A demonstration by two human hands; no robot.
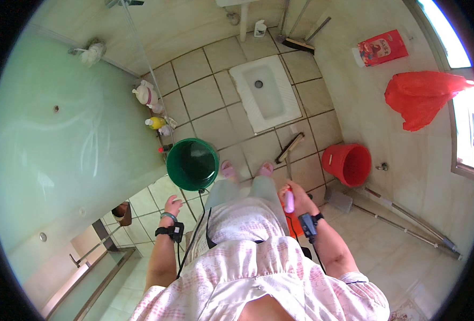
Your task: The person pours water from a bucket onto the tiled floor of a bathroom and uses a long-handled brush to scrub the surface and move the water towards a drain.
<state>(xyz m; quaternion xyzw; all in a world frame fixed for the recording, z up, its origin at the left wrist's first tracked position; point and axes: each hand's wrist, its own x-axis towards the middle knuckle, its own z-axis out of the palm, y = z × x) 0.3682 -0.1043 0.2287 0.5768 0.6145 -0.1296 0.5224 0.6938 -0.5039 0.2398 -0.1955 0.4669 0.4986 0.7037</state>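
Note:
My right hand [301,199] is closed around the handle of a floor brush [290,148]. A lilac-pink piece [289,201] shows at the fingers, in line with the handle, and looks like its grip end. The brush head, pale with dark bristles, rests on the tiles ahead of my right foot. My left hand [173,205] is held out at my left side with its fingers apart and nothing in it. Nearest to it stands a green bucket [169,167] with dark-looking liquid inside.
A white squat toilet [241,85] is set in the floor ahead. At right stand a red bucket [330,160] and long poles [403,211] on the floor. Bottles [154,123] line the glass panel [60,144] at left. A broom [299,45] leans in the far corner.

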